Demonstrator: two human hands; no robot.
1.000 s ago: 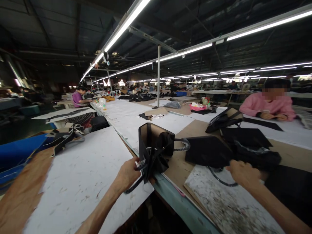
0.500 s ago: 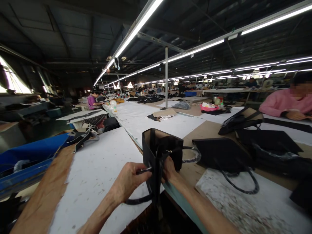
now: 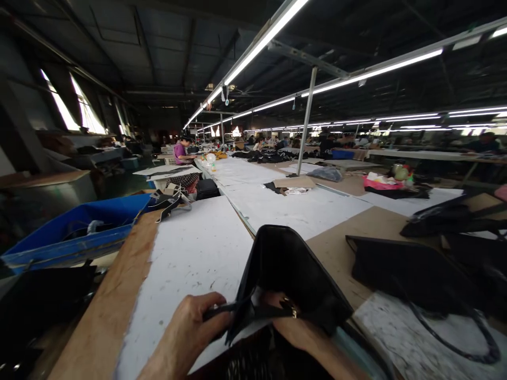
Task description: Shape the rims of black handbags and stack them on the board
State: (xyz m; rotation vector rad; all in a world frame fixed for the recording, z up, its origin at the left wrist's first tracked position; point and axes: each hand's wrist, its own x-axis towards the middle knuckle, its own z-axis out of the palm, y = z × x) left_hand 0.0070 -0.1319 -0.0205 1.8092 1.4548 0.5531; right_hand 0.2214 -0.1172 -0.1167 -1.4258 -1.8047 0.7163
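Note:
A black handbag (image 3: 301,264) stands tilted at the table's near edge, its open mouth and dark inside facing me. My left hand (image 3: 194,327) is closed at the bag's left side, pinching a dark strap (image 3: 217,310) between thumb and fingers. My right hand (image 3: 291,324) reaches in at the near side of the mouth, and its fingers curl behind the bag's near edge, partly hidden. A small gold-coloured metal fitting (image 3: 291,306) shows beside those fingers.
More black bags (image 3: 404,269) lie on brown board to the right, one with a looped handle (image 3: 471,343). A blue bin (image 3: 79,245) stands left of the table. White sheets (image 3: 190,253) cover the tabletop, and a metal post (image 3: 307,124) rises farther back. A person in purple (image 3: 182,153) sits far off.
The handbag has turned and tipped so its mouth faces me. Both hands have come lower with it, the right one still inside. My view has swung to the right-hand side's loss, showing more left.

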